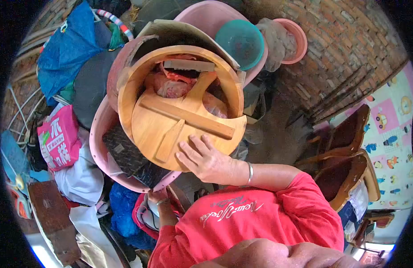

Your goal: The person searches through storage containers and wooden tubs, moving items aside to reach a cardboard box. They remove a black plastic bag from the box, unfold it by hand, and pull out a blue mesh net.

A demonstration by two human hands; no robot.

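My right hand (pixel 211 161) rests on a round wooden lid (pixel 179 129), its fingers spread and stretched out over the surface. Two raised wooden bars cross that lid, and a notch is cut in its edge. The lid lies tilted, partly inside a round wooden tub (pixel 124 100), leaving the far side of the tub uncovered. Plastic-wrapped things (pixel 173 87) and a grey strip (pixel 188 66) show in the gap. Below the tub, my left hand (pixel 157 195) is at the near rim of a pink basin (pixel 97 149); its fingers are hidden.
A dark patterned box (pixel 124 149) is in the pink basin. Behind the tub stand a large pink tub (pixel 206 13), a teal basin (pixel 240 44) and a pink bucket (pixel 300 42). Bags, including a pink one (pixel 59 138), crowd the left. Wooden chairs (pixel 345 169) stand right.
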